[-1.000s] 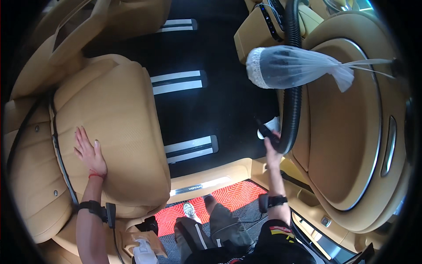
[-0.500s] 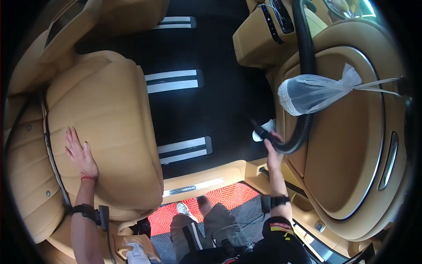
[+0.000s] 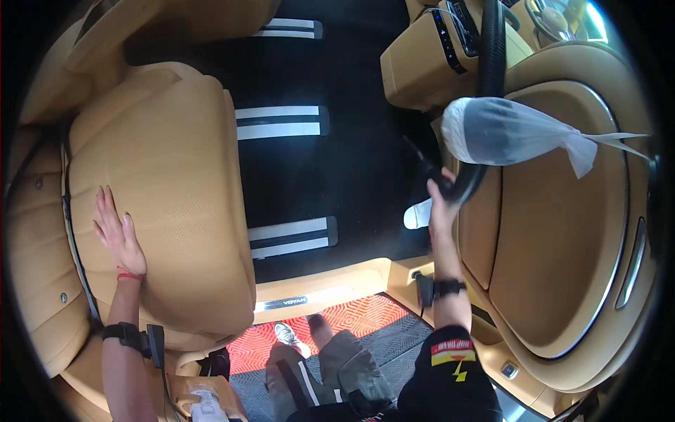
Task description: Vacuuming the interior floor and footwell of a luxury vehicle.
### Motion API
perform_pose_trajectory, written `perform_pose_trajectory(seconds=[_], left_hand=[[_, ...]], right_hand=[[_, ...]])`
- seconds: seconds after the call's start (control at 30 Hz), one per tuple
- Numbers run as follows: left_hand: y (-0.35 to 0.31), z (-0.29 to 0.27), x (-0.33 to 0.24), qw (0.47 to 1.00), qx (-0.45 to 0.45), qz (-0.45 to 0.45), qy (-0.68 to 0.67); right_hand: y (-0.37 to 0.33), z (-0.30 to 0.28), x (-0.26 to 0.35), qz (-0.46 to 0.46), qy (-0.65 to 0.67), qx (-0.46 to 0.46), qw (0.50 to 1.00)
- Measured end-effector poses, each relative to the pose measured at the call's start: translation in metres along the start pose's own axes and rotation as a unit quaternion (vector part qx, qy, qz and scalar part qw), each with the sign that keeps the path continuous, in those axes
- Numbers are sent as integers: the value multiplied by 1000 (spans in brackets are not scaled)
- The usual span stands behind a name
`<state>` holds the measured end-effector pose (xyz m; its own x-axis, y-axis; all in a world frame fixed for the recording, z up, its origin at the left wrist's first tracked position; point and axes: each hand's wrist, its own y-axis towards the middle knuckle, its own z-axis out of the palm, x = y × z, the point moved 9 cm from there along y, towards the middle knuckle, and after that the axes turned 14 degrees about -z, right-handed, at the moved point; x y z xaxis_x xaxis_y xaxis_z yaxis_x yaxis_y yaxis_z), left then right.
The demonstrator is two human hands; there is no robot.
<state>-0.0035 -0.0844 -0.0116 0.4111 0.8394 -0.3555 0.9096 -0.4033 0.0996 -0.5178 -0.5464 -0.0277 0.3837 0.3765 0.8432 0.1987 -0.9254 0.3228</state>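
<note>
- Farther inward beside the rear seat [image 3: 169, 176], the right hand [image 3: 441, 197] and its black nozzle [image 3: 425, 158] have shifted since half a second ago; the white item [image 3: 417, 214] just below them now shows more fully, though what it is stays unclear.
- Right of the rear seat, across the dark floor [image 3: 365, 183], that hand's grip is wrapped around the back end of the nozzle; blur hides the exact finger placing.
- Slim and straight, the nozzle points away from the person and a little toward the rear seat. Holding it by its back end probably gives reach; whether the tip touches the floor, I cannot tell.
- Black hose [image 3: 494, 53] curves into the nozzle well to the right of the rear seat, passing the console [image 3: 415, 74], perhaps routed there to leave slack.
- Left hand [image 3: 119, 235] lies palm down on the rear seat, fingers somewhat spread, pinching nothing; it seems to prop up the leaning body.
- Translucent bag [image 3: 520, 133], its neck gathered by ties, overlaps the hose and front seat [image 3: 562, 246] opposite the rear seat.
</note>
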Motion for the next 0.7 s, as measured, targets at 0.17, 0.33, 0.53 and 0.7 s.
perform_pose_trajectory(seconds=[0.17,0.33,0.53,0.7], left_hand=[[4,4,-9,1000,1,14,-15],[1,-12,8,1000,-6,8,-2],[6,1,-11,1000,-8,19,-14],[1,-9,5,1000,-10,9,10]], right_hand=[[7,34,-64,32,-75,82,993],[-18,39,-23,185,183,138,956],[69,32,-56,-31,-24,17,999],[32,86,-35,-21,16,181,983]])
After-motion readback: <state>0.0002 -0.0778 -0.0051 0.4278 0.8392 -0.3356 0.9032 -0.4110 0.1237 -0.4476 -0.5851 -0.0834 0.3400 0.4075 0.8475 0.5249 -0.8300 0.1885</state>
